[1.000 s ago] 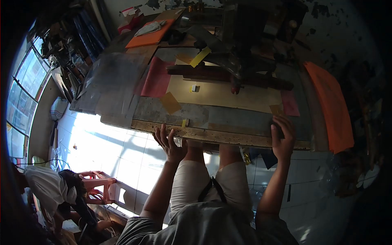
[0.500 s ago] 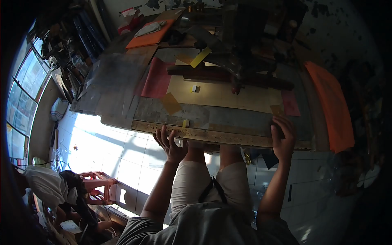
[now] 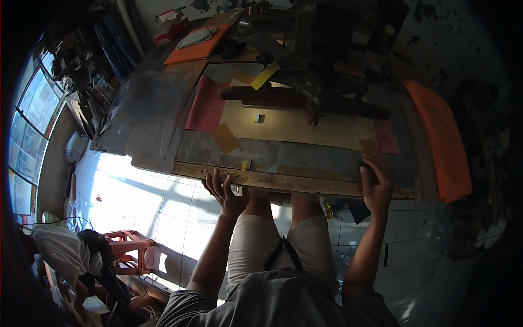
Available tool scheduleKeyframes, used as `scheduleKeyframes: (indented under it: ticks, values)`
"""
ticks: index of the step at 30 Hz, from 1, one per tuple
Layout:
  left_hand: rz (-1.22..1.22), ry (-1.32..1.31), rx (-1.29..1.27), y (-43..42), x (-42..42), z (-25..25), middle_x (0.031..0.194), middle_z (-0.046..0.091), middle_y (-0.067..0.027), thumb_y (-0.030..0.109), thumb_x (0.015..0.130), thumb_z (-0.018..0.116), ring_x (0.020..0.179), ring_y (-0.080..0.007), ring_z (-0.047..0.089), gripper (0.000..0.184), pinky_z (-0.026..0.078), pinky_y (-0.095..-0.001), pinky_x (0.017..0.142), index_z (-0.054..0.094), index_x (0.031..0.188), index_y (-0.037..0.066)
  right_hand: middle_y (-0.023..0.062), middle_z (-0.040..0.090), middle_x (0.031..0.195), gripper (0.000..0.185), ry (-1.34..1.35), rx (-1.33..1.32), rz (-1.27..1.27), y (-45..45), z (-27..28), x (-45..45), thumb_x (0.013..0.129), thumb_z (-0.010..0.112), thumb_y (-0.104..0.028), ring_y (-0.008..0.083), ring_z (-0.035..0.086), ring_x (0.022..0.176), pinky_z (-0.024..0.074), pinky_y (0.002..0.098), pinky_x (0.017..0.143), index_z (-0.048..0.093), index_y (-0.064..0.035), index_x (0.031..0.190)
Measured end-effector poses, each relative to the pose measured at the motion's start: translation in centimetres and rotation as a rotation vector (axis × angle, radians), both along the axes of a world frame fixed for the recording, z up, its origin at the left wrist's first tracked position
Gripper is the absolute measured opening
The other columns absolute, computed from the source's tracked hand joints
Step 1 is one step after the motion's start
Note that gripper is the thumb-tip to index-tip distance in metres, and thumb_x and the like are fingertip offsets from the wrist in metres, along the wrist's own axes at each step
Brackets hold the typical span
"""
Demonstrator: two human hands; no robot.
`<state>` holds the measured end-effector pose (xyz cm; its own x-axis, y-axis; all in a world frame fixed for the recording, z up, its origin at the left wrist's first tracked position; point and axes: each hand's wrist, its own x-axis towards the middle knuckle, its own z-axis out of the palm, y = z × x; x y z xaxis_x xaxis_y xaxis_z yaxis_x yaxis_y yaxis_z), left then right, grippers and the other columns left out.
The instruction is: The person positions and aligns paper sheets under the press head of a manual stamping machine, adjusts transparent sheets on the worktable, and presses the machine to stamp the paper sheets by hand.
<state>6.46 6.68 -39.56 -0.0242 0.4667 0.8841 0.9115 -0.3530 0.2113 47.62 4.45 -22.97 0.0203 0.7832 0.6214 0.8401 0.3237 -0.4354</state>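
My left hand (image 3: 227, 197) is at the wooden front edge (image 3: 272, 180) of the worktable, its fingers apart and pointing up against the wood. Toward the right end of that edge is my right hand (image 3: 377, 182), with fingers bent over the grey tabletop and the thumb held apart. Nothing shows in either hand. A small tan piece (image 3: 368, 145) lies just beyond my right fingertips. Across the table stretches a long pale yellow sheet (image 3: 305, 129), with a small white block (image 3: 259, 117) on it. Above it sits a dark red bar (image 3: 305, 103).
A red sheet (image 3: 204, 106) lies left of the yellow one, and an orange sheet (image 3: 438, 141) hangs over the right side. Clear plastic sheets (image 3: 147, 109) cover the left end. Behind me at left, a person (image 3: 65, 250) sits near a red stool (image 3: 131, 252).
The view has shifted very slightly, so the table appears a little further left. My hands keep nearly the same pose at the edge.
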Motion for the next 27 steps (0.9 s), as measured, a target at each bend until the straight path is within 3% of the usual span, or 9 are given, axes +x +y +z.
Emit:
scheduleKeyframes:
  ticks: [27]
  values:
    - [0.016,0.003,0.016,0.25,0.06,-0.23,0.166,0.034,-0.0288,0.035,0.091,0.079,0.158,-0.0536,0.026,0.074,0.022,-0.0770,0.123,0.041,0.151,0.012,0.0076,0.077,0.127,0.023,0.001,-0.016,-0.007,-0.07,0.10,-0.17,0.097,0.078,-0.013,0.0293,0.066,0.130,0.0464,0.0457,0.114,0.079,-0.0061,0.118]
